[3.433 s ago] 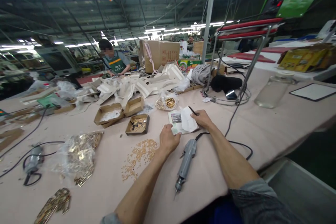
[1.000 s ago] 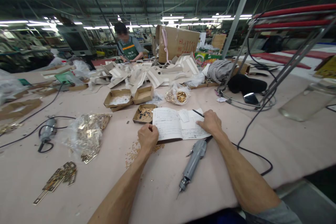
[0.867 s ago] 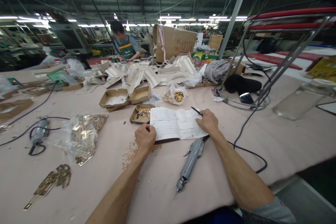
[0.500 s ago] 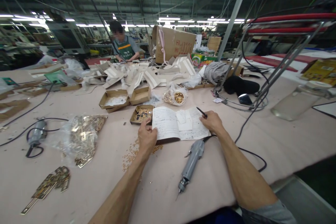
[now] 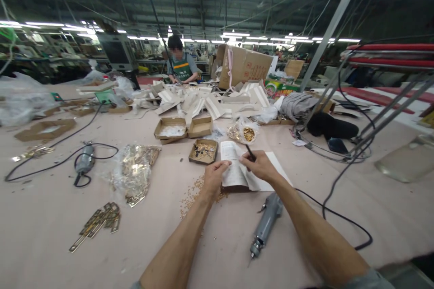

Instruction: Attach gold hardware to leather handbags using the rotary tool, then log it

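Note:
An open notebook (image 5: 233, 175) with handwriting on its left page lies on the table, a page curling up near its middle. My left hand (image 5: 214, 179) is closed, thumb and fingers pinching the notebook's left edge. Between the fingers of my right hand (image 5: 262, 165) is a dark pen (image 5: 250, 152), its far end pointing up and left. That hand's fingertips also touch the curled page. Just below the notebook lies a grey electric screwdriver (image 5: 266, 225), its bit toward me. Small gold pieces (image 5: 191, 194) are scattered beside my left wrist.
A cardboard tray (image 5: 203, 151) of small parts stands behind my left hand. To the left are a plastic bag of metal plates (image 5: 137, 169), loose plates (image 5: 98, 221) and another screwdriver (image 5: 84, 160). A metal stand (image 5: 383, 122) rises at right. Across the table a person (image 5: 182, 65) works.
My right hand has moved from the notebook's right edge in toward its middle, and a page there now lifts and curls. My left hand now pinches the left edge. The camera view has shifted left.

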Demonstrator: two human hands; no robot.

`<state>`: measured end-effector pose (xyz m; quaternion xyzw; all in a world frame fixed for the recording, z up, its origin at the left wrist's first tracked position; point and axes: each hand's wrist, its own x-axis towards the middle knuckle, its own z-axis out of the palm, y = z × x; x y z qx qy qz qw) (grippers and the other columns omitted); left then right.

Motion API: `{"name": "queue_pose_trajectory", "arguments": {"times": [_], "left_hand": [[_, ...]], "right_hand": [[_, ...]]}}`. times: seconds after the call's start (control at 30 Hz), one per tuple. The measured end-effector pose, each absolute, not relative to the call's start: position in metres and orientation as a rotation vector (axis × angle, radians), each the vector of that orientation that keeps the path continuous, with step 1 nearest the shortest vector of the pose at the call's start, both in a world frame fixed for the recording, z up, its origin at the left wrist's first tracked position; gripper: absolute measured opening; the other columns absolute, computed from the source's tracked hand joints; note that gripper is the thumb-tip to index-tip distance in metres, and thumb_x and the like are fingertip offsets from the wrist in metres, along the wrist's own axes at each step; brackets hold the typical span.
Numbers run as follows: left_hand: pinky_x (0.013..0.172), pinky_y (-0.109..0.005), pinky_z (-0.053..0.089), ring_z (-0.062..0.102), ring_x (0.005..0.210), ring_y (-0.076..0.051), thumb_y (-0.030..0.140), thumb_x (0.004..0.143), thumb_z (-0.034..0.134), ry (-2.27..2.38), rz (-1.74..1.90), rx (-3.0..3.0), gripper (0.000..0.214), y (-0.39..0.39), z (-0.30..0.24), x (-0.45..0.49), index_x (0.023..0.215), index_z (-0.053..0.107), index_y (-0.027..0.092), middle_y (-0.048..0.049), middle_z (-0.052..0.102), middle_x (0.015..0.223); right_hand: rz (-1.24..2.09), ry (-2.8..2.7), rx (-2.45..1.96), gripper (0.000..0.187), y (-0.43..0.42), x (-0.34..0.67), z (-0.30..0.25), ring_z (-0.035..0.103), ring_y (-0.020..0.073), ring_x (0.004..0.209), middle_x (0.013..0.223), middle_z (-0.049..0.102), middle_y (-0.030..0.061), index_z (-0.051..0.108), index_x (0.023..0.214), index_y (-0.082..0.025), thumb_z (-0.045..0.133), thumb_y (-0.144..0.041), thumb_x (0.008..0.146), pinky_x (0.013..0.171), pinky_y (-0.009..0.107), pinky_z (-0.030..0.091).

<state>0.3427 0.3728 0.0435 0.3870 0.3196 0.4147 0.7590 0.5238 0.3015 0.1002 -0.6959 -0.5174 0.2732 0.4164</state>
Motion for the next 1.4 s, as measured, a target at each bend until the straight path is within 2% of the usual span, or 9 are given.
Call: {"name": "queue_pose_trajectory", "arguments": {"times": [0.17, 0.27, 0.37, 0.5, 0.67, 0.9, 1.03, 1.2, 1.4], "left_hand": [[0.076, -0.035, 0.058, 0.073, 0.076, -0.023, 0.048, 0.053, 0.101, 0.701, 0.906, 0.704, 0.055, 0.38, 0.033, 0.339, 0.087, 0.085, 0.007, -0.0152, 0.081, 0.086], [0.063, -0.032, 0.054, 0.067, 0.062, -0.019, 0.043, 0.044, 0.104, 0.781, 0.883, 0.655, 0.057, 0.387, 0.023, 0.337, 0.082, 0.084, 0.006, -0.0128, 0.078, 0.075], [0.058, -0.03, 0.05, 0.064, 0.057, -0.017, 0.041, 0.043, 0.103, 0.809, 0.882, 0.638, 0.055, 0.389, 0.019, 0.337, 0.08, 0.082, 0.007, -0.0102, 0.076, 0.069], [0.063, -0.034, 0.056, 0.069, 0.062, -0.021, 0.045, 0.049, 0.105, 0.717, 0.849, 0.582, 0.059, 0.387, 0.023, 0.336, 0.086, 0.082, 0.005, -0.0138, 0.079, 0.079], [0.073, -0.036, 0.061, 0.075, 0.072, -0.024, 0.035, 0.046, 0.108, 0.656, 0.802, 0.489, 0.066, 0.384, 0.023, 0.338, 0.096, 0.081, 0.003, -0.0169, 0.081, 0.087], [0.085, -0.042, 0.065, 0.077, 0.077, -0.026, 0.03, 0.058, 0.105, 0.574, 0.768, 0.384, 0.063, 0.381, 0.014, 0.343, 0.107, 0.077, 0.002, -0.0176, 0.081, 0.092], [0.089, -0.045, 0.066, 0.078, 0.082, -0.029, 0.027, 0.061, 0.103, 0.558, 0.747, 0.35, 0.057, 0.379, 0.014, 0.346, 0.105, 0.077, 0.003, -0.0188, 0.081, 0.093], [0.075, -0.038, 0.064, 0.075, 0.074, -0.024, 0.026, 0.055, 0.104, 0.626, 0.77, 0.359, 0.055, 0.379, 0.013, 0.348, 0.098, 0.076, 0.006, -0.0152, 0.08, 0.087], [0.06, -0.028, 0.054, 0.066, 0.06, -0.016, 0.035, 0.044, 0.105, 0.741, 0.851, 0.557, 0.055, 0.378, 0.015, 0.345, 0.084, 0.077, 0.009, -0.0078, 0.075, 0.072]], "right_hand": [[0.753, -1.443, -1.842, 0.036, 0.33, 0.486, 0.09, 0.057, 0.013, 0.063, 0.066, 0.066, 0.0015, 0.075, 0.08, -0.013, 0.072, -0.048, 0.089, 0.059, 0.025, 0.04], [0.858, -1.421, -1.77, 0.037, 0.323, 0.486, 0.085, 0.06, 0.0148, 0.066, 0.069, 0.067, 0.0017, 0.078, 0.088, -0.013, 0.069, -0.049, 0.091, 0.064, 0.026, 0.045], [0.868, -1.443, -1.721, 0.037, 0.314, 0.489, 0.079, 0.063, 0.0172, 0.076, 0.08, 0.071, 0.0031, 0.08, 0.099, -0.013, 0.073, -0.048, 0.087, 0.073, 0.029, 0.048], [0.843, -1.458, -1.643, 0.041, 0.308, 0.49, 0.075, 0.063, 0.0177, 0.085, 0.091, 0.072, 0.0036, 0.078, 0.106, -0.013, 0.077, -0.05, 0.087, 0.082, 0.03, 0.049], [0.869, -1.386, -1.649, 0.052, 0.307, 0.491, 0.074, 0.062, 0.017, 0.08, 0.087, 0.07, 0.003, 0.075, 0.108, -0.014, 0.084, -0.058, 0.082, 0.077, 0.03, 0.05], [0.917, -1.29, -1.615, 0.06, 0.304, 0.493, 0.077, 0.061, 0.0161, 0.078, 0.085, 0.069, 0.0023, 0.072, 0.109, -0.013, 0.091, -0.059, 0.075, 0.076, 0.031, 0.052], [0.924, -1.287, -1.604, 0.059, 0.305, 0.494, 0.077, 0.06, 0.0156, 0.078, 0.085, 0.069, 0.0019, 0.072, 0.107, -0.014, 0.092, -0.059, 0.075, 0.076, 0.031, 0.051], [0.931, -1.277, -1.61, 0.06, 0.305, 0.495, 0.077, 0.06, 0.0154, 0.078, 0.085, 0.068, 0.0018, 0.071, 0.108, -0.013, 0.091, -0.059, 0.074, 0.076, 0.031, 0.051], [0.868, -1.303, -1.721, 0.054, 0.305, 0.487, 0.072, 0.06, 0.0158, 0.076, 0.083, 0.066, 0.0, 0.068, 0.104, -0.015, 0.09, -0.05, 0.069, 0.073, 0.03, 0.049]]}}
